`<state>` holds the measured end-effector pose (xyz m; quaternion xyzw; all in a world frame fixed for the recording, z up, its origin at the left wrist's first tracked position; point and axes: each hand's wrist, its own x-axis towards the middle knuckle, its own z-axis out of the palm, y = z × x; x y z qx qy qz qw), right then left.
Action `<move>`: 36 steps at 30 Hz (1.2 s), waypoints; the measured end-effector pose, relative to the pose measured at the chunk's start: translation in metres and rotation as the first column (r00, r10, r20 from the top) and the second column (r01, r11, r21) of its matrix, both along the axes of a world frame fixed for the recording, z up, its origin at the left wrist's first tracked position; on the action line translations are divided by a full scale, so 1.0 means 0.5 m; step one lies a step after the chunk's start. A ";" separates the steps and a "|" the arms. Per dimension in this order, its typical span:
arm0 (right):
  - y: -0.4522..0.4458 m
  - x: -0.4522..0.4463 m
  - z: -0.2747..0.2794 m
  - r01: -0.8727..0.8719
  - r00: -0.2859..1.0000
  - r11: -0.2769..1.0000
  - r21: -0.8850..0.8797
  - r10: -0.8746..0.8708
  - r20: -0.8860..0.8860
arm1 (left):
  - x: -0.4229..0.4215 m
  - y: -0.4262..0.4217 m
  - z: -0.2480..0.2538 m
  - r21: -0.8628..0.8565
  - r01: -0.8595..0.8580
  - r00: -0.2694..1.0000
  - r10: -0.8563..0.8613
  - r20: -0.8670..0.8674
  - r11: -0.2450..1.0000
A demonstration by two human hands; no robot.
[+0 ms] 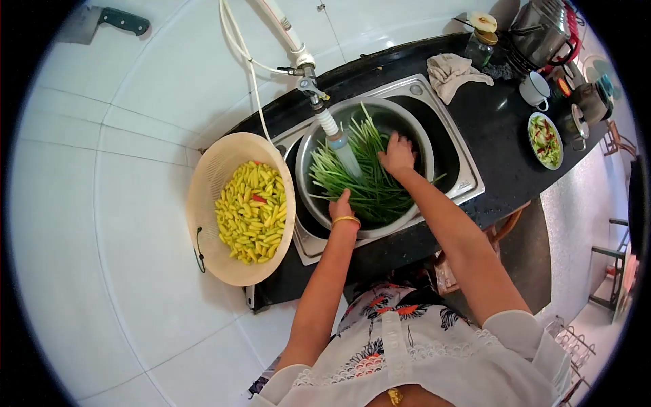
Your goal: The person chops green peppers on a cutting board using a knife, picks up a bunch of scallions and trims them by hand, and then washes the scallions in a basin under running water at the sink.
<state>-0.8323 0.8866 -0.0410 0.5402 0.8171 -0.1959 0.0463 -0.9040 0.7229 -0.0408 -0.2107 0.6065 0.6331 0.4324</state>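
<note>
A bundle of long, thin chives (359, 163) with paler ends lies in a round metal basin (426, 146). The basin rests in the sink, and a stream of water (349, 166) pours onto the greens from the white ribbed spout (327, 122). My left hand (344, 207), with a yellow band at the wrist, grips the chives at the near rim; its fingertips are partly hidden by them. Across the basin, my right hand (399, 154) has its fingers bent around the far-right part of the bundle.
Left of the sink, a cream strainer basket (203, 190) holds yellow-green peppers (252, 214). A cloth (456, 76), a glass jar (480, 49), a white mug (535, 90), a plate of cut vegetables (544, 141) and a metal pot (542, 30) stand right. A cleaver (122, 22) hangs upper left.
</note>
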 end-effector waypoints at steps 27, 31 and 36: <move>-0.049 -0.096 -0.010 -0.111 0.994 0.986 0.122 0.109 0.017 | -0.025 0.018 -0.055 -0.137 0.291 0.950 -0.303 -0.071 0.947; -0.113 -0.152 -0.034 -0.297 0.954 0.955 0.024 0.296 0.042 | -0.024 0.024 -0.113 0.185 0.379 0.910 -0.329 -0.253 0.907; -0.127 -0.144 -0.134 -0.306 0.935 0.950 -0.063 0.288 -0.206 | -0.034 0.016 -0.099 0.128 0.260 0.962 -0.268 0.055 0.957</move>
